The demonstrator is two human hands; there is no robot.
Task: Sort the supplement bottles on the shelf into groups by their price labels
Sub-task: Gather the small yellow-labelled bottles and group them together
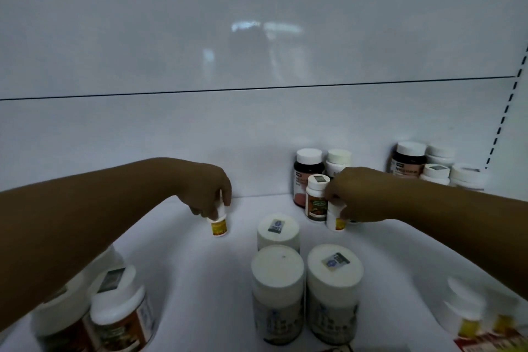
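Left hand (210,194): fingers curled round top of small yellow-label bottle (219,226). Long axis near vertical, cap end up, base toward shelf (183,260).
Right hand (357,197): fingers curled round second yellow-label bottle (336,218), upright, cap end up.
Both caps hidden by fingers; base contact with shelf unclear.
Between hands, nearer camera: three white-capped bottles (278,268), two with cap stickers.
All print blurred, unreadable.

Price stickers (335,259) illegibly small, blurry.
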